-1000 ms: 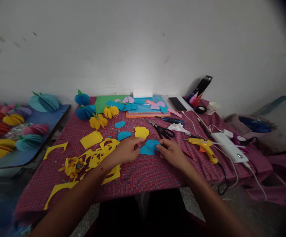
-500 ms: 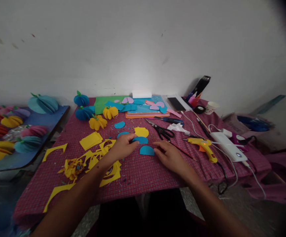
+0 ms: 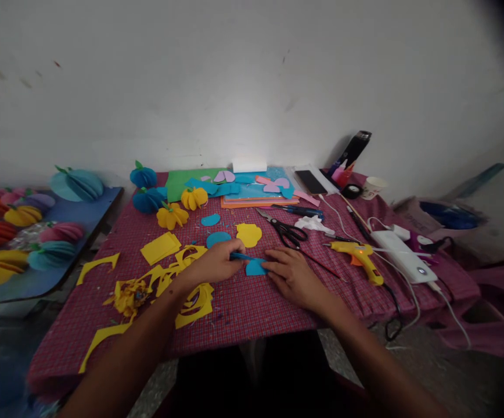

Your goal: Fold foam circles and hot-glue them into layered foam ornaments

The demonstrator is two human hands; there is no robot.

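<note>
Between the thumb and fingers of my left hand [image 3: 221,260] is a folded blue paper piece [image 3: 242,256], seen nearly edge-on. Just below it, a second blue paper half-circle [image 3: 255,267] lies flat on the checked cloth. My right hand [image 3: 290,273] rests at that half-circle's right side, fingers stretched out and touching its edge. Beyond my left hand lie a blue paper round [image 3: 218,238] and a smaller blue cutout [image 3: 211,220]. A stack of yellow rounded cutouts [image 3: 249,234] sits just past my hands.
Black-handled scissors [image 3: 287,231], a red pencil [image 3: 324,266] and a yellow glue gun [image 3: 359,255] lie on the right, with a white power strip [image 3: 402,255] and cables. Yellow paper scraps [image 3: 171,281] cover the left. Finished paper pumpkins [image 3: 172,216] stand behind; more fill a blue side table [image 3: 97,217].
My left hand has moved slightly down, and its blue piece has tipped from facing up to nearly edge-on. My right hand has shifted left onto the flat half-circle's edge.
</note>
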